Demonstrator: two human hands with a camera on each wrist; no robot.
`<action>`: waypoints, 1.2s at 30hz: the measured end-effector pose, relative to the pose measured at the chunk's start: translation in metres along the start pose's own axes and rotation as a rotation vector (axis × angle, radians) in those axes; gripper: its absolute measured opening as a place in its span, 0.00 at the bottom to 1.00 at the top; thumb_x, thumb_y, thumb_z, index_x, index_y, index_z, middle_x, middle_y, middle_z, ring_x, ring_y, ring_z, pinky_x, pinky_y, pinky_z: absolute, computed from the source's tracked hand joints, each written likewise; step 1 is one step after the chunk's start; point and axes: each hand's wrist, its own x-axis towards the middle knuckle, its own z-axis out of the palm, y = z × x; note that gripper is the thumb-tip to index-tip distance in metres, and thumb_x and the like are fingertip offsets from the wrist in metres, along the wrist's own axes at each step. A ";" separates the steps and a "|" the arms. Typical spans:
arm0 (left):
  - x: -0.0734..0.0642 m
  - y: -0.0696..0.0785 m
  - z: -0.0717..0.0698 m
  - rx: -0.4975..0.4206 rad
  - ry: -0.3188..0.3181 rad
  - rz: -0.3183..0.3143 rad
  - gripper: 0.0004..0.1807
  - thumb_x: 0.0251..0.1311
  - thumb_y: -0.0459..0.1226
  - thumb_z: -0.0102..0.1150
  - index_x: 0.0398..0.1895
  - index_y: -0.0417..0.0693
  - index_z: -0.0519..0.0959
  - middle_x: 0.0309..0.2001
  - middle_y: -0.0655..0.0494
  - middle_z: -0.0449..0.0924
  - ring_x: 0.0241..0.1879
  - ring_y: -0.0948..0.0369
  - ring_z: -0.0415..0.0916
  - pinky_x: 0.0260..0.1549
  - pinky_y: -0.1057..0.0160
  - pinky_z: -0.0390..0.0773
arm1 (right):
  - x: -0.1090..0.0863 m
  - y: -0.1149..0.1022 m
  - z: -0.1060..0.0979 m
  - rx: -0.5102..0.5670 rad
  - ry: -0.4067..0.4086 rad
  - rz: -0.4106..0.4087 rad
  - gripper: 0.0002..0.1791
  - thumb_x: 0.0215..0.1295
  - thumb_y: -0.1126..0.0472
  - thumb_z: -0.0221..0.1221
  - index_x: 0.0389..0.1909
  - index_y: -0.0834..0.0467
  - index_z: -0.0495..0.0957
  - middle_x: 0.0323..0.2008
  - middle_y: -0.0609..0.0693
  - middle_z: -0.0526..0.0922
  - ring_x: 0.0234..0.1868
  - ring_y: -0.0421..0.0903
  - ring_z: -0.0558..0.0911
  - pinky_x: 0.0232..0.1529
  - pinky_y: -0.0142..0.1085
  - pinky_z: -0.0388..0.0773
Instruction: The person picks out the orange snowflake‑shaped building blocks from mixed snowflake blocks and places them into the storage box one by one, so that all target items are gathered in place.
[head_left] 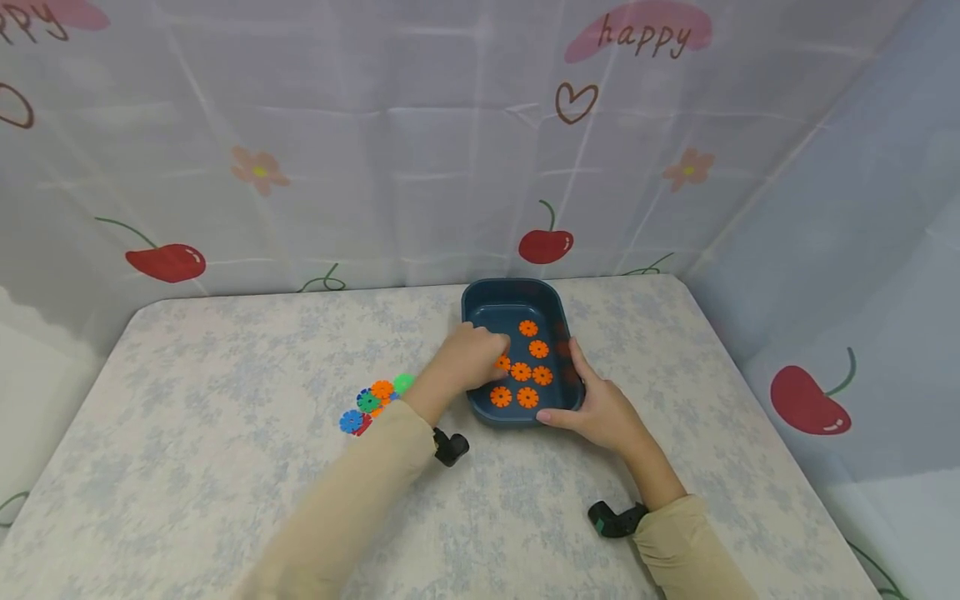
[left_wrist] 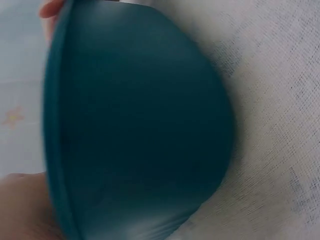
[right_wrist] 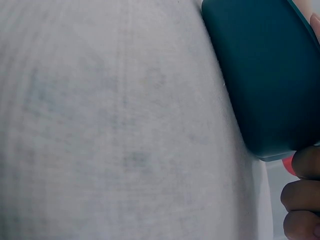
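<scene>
A dark blue-green tray [head_left: 510,312] holds several orange notched plastic discs [head_left: 527,397]. My left hand [head_left: 472,354] reaches over its left rim, with an orange disc [head_left: 502,362] pinched between thumb and fingers. On the tray's right side, my right hand [head_left: 600,408] grips the wall, its thumb at the near right corner. The left wrist view is filled mostly by the tray's outer wall [left_wrist: 140,110], which hides the left fingertips. Curled right-hand fingers [right_wrist: 302,197] appear beside the tray [right_wrist: 270,80] in the right wrist view.
Left of the tray, partly behind the left forearm, lies a small pile of notched discs [head_left: 367,402] in blue, green, orange and red. A pale patterned cloth [head_left: 225,458] covers the table. A printed curtain [head_left: 435,167] hangs along the far edge.
</scene>
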 end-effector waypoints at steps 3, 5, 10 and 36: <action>0.004 0.002 0.004 0.031 0.003 0.020 0.19 0.59 0.52 0.67 0.48 0.52 0.83 0.38 0.60 0.86 0.37 0.60 0.79 0.46 0.58 0.71 | 0.000 0.000 0.000 0.000 0.000 -0.003 0.69 0.47 0.28 0.69 0.80 0.41 0.34 0.71 0.61 0.67 0.61 0.59 0.79 0.56 0.56 0.76; 0.006 0.002 0.006 0.042 0.005 0.028 0.18 0.59 0.52 0.68 0.46 0.53 0.84 0.38 0.60 0.87 0.37 0.61 0.80 0.47 0.57 0.71 | 0.000 0.000 0.000 -0.001 -0.001 -0.002 0.69 0.47 0.29 0.69 0.79 0.41 0.33 0.70 0.62 0.68 0.60 0.59 0.79 0.55 0.56 0.76; 0.009 0.002 0.010 0.067 -0.003 0.031 0.15 0.57 0.52 0.69 0.41 0.55 0.84 0.36 0.61 0.87 0.36 0.61 0.81 0.48 0.56 0.70 | 0.000 0.000 -0.001 -0.003 -0.001 0.000 0.69 0.47 0.29 0.69 0.79 0.40 0.33 0.70 0.63 0.69 0.60 0.59 0.79 0.55 0.56 0.76; -0.020 -0.022 0.002 -0.381 0.312 -0.013 0.18 0.64 0.47 0.64 0.56 0.55 0.80 0.24 0.59 0.78 0.27 0.60 0.71 0.52 0.54 0.67 | 0.001 -0.001 0.001 -0.024 -0.007 0.023 0.70 0.46 0.27 0.68 0.80 0.42 0.33 0.73 0.63 0.63 0.64 0.61 0.76 0.58 0.58 0.74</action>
